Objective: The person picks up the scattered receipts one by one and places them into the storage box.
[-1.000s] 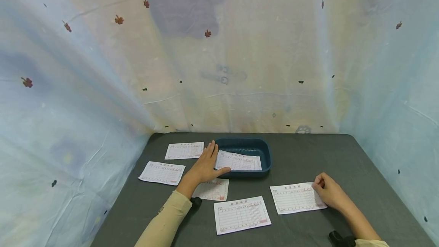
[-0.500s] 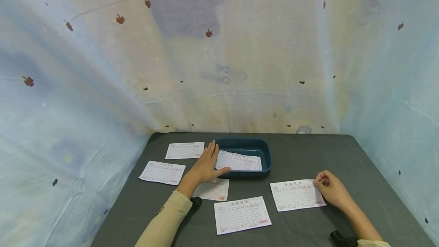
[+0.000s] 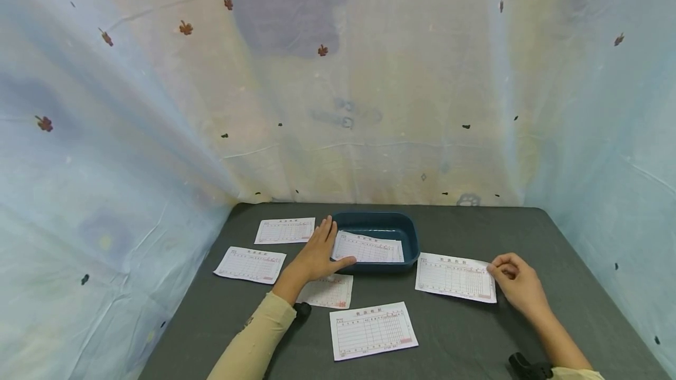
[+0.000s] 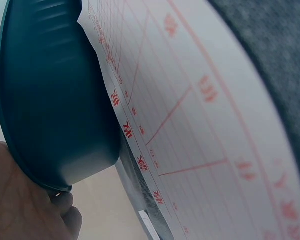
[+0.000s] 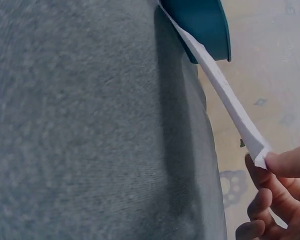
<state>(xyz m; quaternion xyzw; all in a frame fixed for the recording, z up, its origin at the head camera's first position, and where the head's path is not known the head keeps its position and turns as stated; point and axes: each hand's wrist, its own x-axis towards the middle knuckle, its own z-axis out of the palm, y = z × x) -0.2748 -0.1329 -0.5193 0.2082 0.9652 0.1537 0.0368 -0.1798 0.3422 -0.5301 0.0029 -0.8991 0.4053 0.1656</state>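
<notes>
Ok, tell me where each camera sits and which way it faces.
Head: worn on the head, facing forward and down over the table; the left hand, right hand and forearms show.
Left wrist: on that wrist, facing the tray with a printed sheet close up; part of the left hand shows.
Right wrist: on that wrist, facing along the held paper toward the tray; part of the right hand shows, pinching the paper.
Shared: head and right wrist both show the held paper and tray.

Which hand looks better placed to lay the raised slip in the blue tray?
Probably the right hand: it pinches the raised slip above the table, beside the blue tray. The left hand rests against the tray's opposite side, holding no slip.
</notes>
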